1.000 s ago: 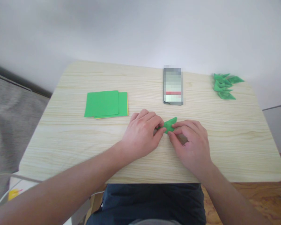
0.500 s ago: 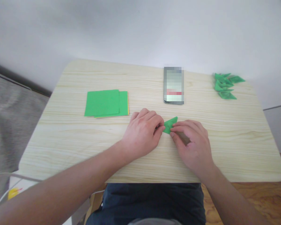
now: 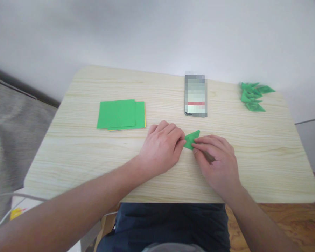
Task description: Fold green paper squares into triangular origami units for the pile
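A small piece of folded green paper (image 3: 190,139) lies between my two hands, low over the middle of the table. My left hand (image 3: 164,147) pinches its left end between thumb and curled fingers. On the other side, my right hand (image 3: 217,154) has thumb and fingertips closed on the paper's right lower edge. One pointed corner of the paper sticks up and away between the hands. Its left tip is hidden by the left fingers.
Left of my hands lies a stack of green paper sheets (image 3: 117,113), with a yellow edge showing. A phone (image 3: 196,96) with a blurred screen lies behind my hands. Several folded green paper pieces (image 3: 253,96) sit at the table's (image 3: 273,157) back right, near the wall (image 3: 157,38).
Both hands hold the folded paper almost as before, with only slight finger movement. The whole view has shifted a little.
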Demonstrator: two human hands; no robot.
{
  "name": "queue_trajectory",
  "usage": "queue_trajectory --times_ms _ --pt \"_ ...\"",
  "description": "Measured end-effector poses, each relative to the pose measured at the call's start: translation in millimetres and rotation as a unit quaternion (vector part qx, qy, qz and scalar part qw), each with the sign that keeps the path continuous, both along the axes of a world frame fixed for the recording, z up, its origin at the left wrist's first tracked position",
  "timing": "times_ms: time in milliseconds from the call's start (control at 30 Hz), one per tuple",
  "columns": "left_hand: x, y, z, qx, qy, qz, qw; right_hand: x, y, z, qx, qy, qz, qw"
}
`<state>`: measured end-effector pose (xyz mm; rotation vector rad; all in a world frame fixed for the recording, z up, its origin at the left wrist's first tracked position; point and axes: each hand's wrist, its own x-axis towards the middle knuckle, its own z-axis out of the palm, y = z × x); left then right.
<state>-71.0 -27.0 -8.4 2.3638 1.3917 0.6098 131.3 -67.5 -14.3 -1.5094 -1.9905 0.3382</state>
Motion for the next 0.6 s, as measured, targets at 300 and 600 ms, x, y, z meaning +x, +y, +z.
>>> queue_trajectory --times_ms 300,600 --pt "1.1 -0.7 0.4 0.000 0.009 0.004 1.000 -0.8 -0.3 0.3 0.007 -0.007 -0.003 1.000" --pt "1.3 -0.4 0.6 0.000 0.012 0.005 1.000 -1.2 -1.5 1.1 -0.004 -0.001 -0.005 1.000"
